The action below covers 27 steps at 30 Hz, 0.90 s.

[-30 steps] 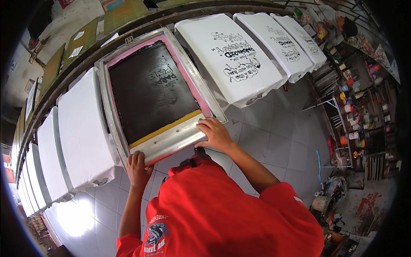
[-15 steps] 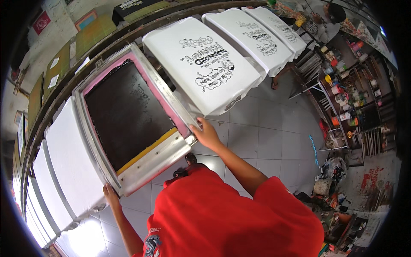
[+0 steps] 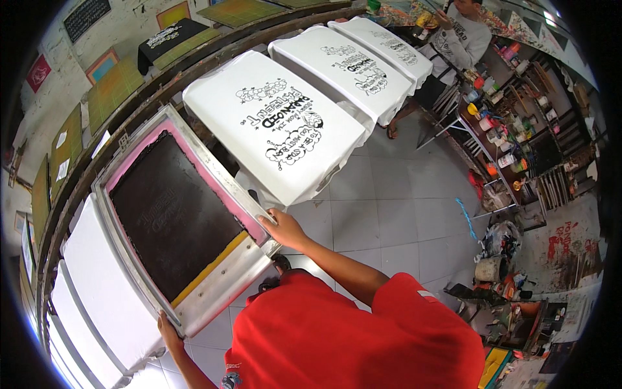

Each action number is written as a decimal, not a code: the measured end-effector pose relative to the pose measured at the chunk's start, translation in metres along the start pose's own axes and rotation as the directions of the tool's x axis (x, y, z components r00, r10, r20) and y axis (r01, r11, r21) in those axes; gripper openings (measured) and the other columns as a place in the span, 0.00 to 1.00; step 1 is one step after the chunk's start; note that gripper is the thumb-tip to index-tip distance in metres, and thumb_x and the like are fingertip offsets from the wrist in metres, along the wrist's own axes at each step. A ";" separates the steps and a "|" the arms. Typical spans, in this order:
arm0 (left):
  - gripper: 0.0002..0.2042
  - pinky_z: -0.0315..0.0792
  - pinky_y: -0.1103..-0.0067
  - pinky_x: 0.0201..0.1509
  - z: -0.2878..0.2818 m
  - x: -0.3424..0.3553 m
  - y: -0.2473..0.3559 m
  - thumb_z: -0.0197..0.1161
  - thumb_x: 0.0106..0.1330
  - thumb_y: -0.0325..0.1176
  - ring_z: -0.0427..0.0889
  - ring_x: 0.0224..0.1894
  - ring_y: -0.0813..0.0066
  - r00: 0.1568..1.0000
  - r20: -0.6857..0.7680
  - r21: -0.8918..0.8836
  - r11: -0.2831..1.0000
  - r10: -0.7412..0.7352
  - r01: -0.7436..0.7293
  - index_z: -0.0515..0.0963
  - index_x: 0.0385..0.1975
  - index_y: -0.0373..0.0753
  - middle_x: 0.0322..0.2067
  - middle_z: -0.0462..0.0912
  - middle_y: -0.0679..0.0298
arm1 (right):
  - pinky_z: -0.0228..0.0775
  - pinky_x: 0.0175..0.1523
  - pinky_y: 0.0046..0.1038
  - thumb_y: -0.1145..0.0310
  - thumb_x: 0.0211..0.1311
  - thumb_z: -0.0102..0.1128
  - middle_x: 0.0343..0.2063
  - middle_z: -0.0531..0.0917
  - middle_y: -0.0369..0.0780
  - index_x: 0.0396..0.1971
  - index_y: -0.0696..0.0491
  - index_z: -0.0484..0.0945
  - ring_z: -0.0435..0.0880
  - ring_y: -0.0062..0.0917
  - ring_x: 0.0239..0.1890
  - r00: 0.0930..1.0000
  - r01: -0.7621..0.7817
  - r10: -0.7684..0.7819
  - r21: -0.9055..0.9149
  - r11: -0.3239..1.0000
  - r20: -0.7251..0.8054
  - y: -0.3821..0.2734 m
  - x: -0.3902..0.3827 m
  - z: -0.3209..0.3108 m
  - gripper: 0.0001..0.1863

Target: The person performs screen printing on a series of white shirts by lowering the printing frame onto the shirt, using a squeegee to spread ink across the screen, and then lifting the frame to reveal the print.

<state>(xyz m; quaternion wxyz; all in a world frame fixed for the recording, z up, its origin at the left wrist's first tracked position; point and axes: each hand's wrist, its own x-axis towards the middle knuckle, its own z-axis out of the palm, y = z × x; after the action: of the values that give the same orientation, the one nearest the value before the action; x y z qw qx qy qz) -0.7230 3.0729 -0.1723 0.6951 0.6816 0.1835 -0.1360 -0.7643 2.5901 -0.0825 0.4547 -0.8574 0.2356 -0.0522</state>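
Observation:
A screen printing frame [image 3: 214,170] lies before me, its silver metal border surrounding a pink margin and a mesh coated in dark ink [image 3: 172,214]. Faint lettering shows through the ink. Across the near end rests a squeegee [image 3: 217,275] with a yellow blade edge and a long pale metal holder. My left hand [image 3: 168,330] grips the frame's near left corner. At the near right corner, my right hand [image 3: 284,229] has its fingers over the border and is closed on it. Whatever is under the frame is hidden, and I cannot tell whether it touches the surface below.
White shirts with black print [image 3: 278,123] are stretched over boards to the right. Blank white shirts [image 3: 107,279] continue to the left. A dark rail [image 3: 152,84] runs behind. Shelves of paint pots [image 3: 499,129] and a seated person [image 3: 460,39] are at the far right, beyond the tiled floor [image 3: 376,201].
The whole view has shifted, so the printed shirts sit lower and farther left. Both hands stay on the frame. More of the person at the far right shows.

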 end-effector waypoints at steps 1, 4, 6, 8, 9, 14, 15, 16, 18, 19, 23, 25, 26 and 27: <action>0.23 0.73 0.76 0.42 0.002 -0.004 0.005 0.51 0.72 0.49 0.78 0.37 0.71 1.000 -0.005 0.007 1.000 0.005 -0.005 0.75 0.49 0.33 0.37 0.78 0.60 | 0.72 0.45 0.42 0.43 0.65 0.49 0.31 0.83 0.53 0.47 0.60 0.74 0.83 0.48 0.39 1.000 0.017 -0.017 0.005 1.000 -0.019 -0.001 0.000 0.000 0.32; 0.21 0.72 0.76 0.40 0.003 -0.010 0.016 0.51 0.72 0.48 0.77 0.35 0.73 1.000 -0.016 0.025 1.000 0.004 -0.003 0.75 0.47 0.33 0.35 0.78 0.61 | 0.72 0.46 0.42 0.43 0.66 0.48 0.32 0.82 0.55 0.48 0.64 0.73 0.83 0.48 0.39 1.000 -0.016 0.016 0.012 1.000 0.020 -0.005 0.004 -0.005 0.34; 0.21 0.72 0.77 0.38 0.002 -0.010 0.017 0.51 0.72 0.49 0.77 0.33 0.74 0.999 -0.034 0.043 0.999 0.021 -0.019 0.76 0.45 0.33 0.34 0.78 0.62 | 0.71 0.46 0.42 0.43 0.66 0.47 0.31 0.82 0.55 0.47 0.65 0.73 0.82 0.49 0.39 0.999 -0.023 0.023 -0.021 1.000 0.037 -0.011 0.005 -0.008 0.34; 0.21 0.71 0.77 0.36 0.001 -0.010 0.016 0.51 0.72 0.49 0.76 0.32 0.75 0.997 -0.060 0.084 0.996 0.047 -0.042 0.76 0.43 0.33 0.32 0.78 0.63 | 0.71 0.45 0.43 0.43 0.67 0.46 0.30 0.82 0.56 0.45 0.66 0.73 0.82 0.49 0.38 0.999 -0.006 0.010 -0.091 0.996 0.047 -0.022 0.005 -0.012 0.34; 0.21 0.70 0.78 0.35 0.001 -0.010 0.017 0.51 0.72 0.50 0.75 0.31 0.75 0.995 -0.077 0.114 0.992 0.066 -0.057 0.76 0.42 0.33 0.32 0.78 0.63 | 0.71 0.44 0.43 0.44 0.67 0.45 0.29 0.82 0.56 0.44 0.66 0.74 0.82 0.50 0.37 0.998 -0.001 0.008 -0.114 0.993 0.060 -0.028 0.004 -0.014 0.33; 0.22 0.70 0.79 0.34 0.001 -0.019 0.033 0.50 0.72 0.50 0.75 0.30 0.76 0.990 -0.114 0.192 0.979 0.087 -0.064 0.77 0.40 0.33 0.31 0.79 0.64 | 0.71 0.41 0.44 0.47 0.69 0.43 0.24 0.80 0.55 0.38 0.66 0.75 0.81 0.51 0.34 0.998 0.039 -0.033 -0.133 0.990 0.048 -0.048 -0.008 -0.024 0.31; 0.23 0.70 0.79 0.34 -0.003 -0.022 0.035 0.50 0.72 0.51 0.75 0.30 0.76 0.988 -0.125 0.193 0.979 0.090 -0.065 0.77 0.41 0.33 0.31 0.79 0.64 | 0.71 0.41 0.45 0.47 0.69 0.44 0.25 0.81 0.55 0.39 0.66 0.75 0.81 0.51 0.34 0.998 0.045 -0.038 -0.136 0.990 0.052 -0.050 -0.011 -0.021 0.31; 0.23 0.70 0.79 0.34 -0.009 -0.024 0.036 0.50 0.72 0.51 0.75 0.31 0.76 0.986 -0.138 0.192 0.979 0.093 -0.065 0.78 0.41 0.33 0.31 0.79 0.63 | 0.71 0.41 0.45 0.47 0.69 0.44 0.25 0.81 0.55 0.40 0.67 0.75 0.81 0.51 0.33 0.997 0.051 -0.044 -0.138 0.989 0.057 -0.053 -0.015 -0.018 0.31; 0.23 0.70 0.79 0.35 -0.027 -0.027 0.037 0.50 0.72 0.51 0.75 0.31 0.77 0.983 -0.109 0.148 0.980 0.149 -0.132 0.77 0.42 0.33 0.31 0.78 0.63 | 0.71 0.41 0.45 0.47 0.69 0.44 0.25 0.81 0.55 0.42 0.67 0.75 0.81 0.51 0.33 0.995 0.100 -0.101 -0.157 0.983 0.002 -0.059 -0.022 -0.008 0.31; 0.23 0.69 0.80 0.36 -0.042 -0.037 0.038 0.51 0.72 0.51 0.75 0.32 0.77 0.979 -0.112 0.135 0.979 0.168 -0.153 0.77 0.43 0.32 0.31 0.78 0.63 | 0.71 0.41 0.45 0.48 0.70 0.44 0.25 0.81 0.56 0.43 0.67 0.74 0.81 0.51 0.33 0.989 0.136 -0.144 -0.165 0.977 -0.042 -0.058 -0.028 0.005 0.31; 0.24 0.68 0.81 0.42 -0.116 -0.032 0.036 0.52 0.71 0.51 0.73 0.37 0.76 0.946 -0.287 0.241 0.967 0.152 -0.083 0.77 0.45 0.32 0.35 0.78 0.63 | 0.70 0.38 0.44 0.51 0.69 0.46 0.24 0.81 0.55 0.42 0.67 0.75 0.81 0.50 0.31 0.986 0.166 -0.166 -0.044 0.985 -0.001 -0.111 -0.068 0.044 0.28; 0.24 0.68 0.80 0.45 -0.177 -0.029 0.038 0.53 0.71 0.51 0.72 0.39 0.75 0.984 -0.176 0.223 0.975 0.034 0.007 0.76 0.47 0.31 0.37 0.77 0.63 | 0.70 0.37 0.43 0.52 0.69 0.47 0.23 0.80 0.54 0.39 0.66 0.75 0.81 0.50 0.30 0.989 0.147 -0.147 -0.030 0.989 0.025 -0.141 -0.090 0.075 0.26; 0.24 0.67 0.80 0.44 -0.191 -0.031 0.040 0.53 0.71 0.51 0.71 0.38 0.76 0.964 -0.254 0.198 0.980 0.080 -0.029 0.77 0.45 0.32 0.36 0.76 0.63 | 0.69 0.37 0.43 0.53 0.69 0.48 0.22 0.80 0.54 0.38 0.65 0.75 0.80 0.50 0.30 0.983 0.183 -0.183 -0.010 0.983 0.017 -0.145 -0.101 0.099 0.25; 0.23 0.67 0.79 0.42 -0.214 -0.030 0.034 0.52 0.71 0.52 0.71 0.37 0.76 0.914 -0.392 0.190 0.981 0.108 -0.035 0.77 0.41 0.33 0.34 0.75 0.65 | 0.69 0.37 0.43 0.53 0.69 0.48 0.22 0.79 0.53 0.36 0.64 0.75 0.80 0.50 0.30 0.976 0.217 -0.217 0.011 0.976 0.007 -0.152 -0.112 0.128 0.24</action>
<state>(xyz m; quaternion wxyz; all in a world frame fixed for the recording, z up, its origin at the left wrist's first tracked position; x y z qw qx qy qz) -0.7499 3.2860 -0.1293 0.5832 0.7610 0.2837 0.0161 -0.7700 2.8091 -0.0206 0.4513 -0.8759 0.1387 -0.0993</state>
